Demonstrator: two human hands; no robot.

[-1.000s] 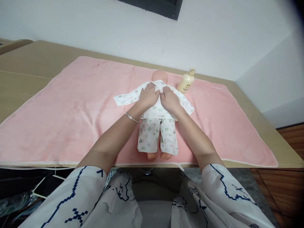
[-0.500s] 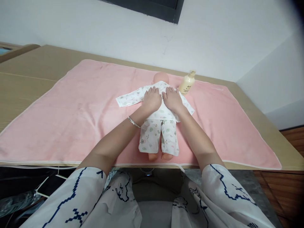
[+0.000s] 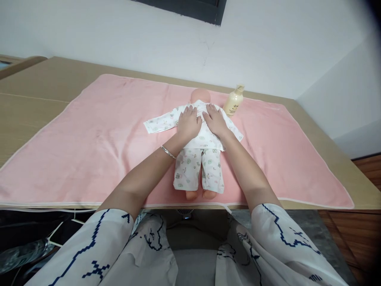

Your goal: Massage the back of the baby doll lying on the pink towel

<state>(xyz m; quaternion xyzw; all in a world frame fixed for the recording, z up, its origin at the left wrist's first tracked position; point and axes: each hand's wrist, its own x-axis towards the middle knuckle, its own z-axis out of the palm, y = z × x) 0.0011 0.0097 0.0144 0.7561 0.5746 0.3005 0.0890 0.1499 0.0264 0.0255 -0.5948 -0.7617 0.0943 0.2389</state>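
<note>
A baby doll (image 3: 200, 95) lies face down on a pink towel (image 3: 98, 139), dressed in a white printed top (image 3: 157, 122) and matching trousers (image 3: 198, 169). Its bare feet point toward me. My left hand (image 3: 188, 122) lies flat on the doll's upper back, fingers stretched out, with a silver bangle on the wrist. My right hand (image 3: 214, 120) rests flat beside it on the right shoulder area, fingers spread. Neither hand holds anything.
A cream lotion bottle (image 3: 233, 104) stands just right of the doll's head. The towel covers a wooden table (image 3: 35, 83) against a white wall. The table's near edge runs right in front of my body; wooden flooring shows at the right.
Both hands slid slightly up the doll's back toward its neck and stayed flat on the top. The doll and bottle have not moved.
</note>
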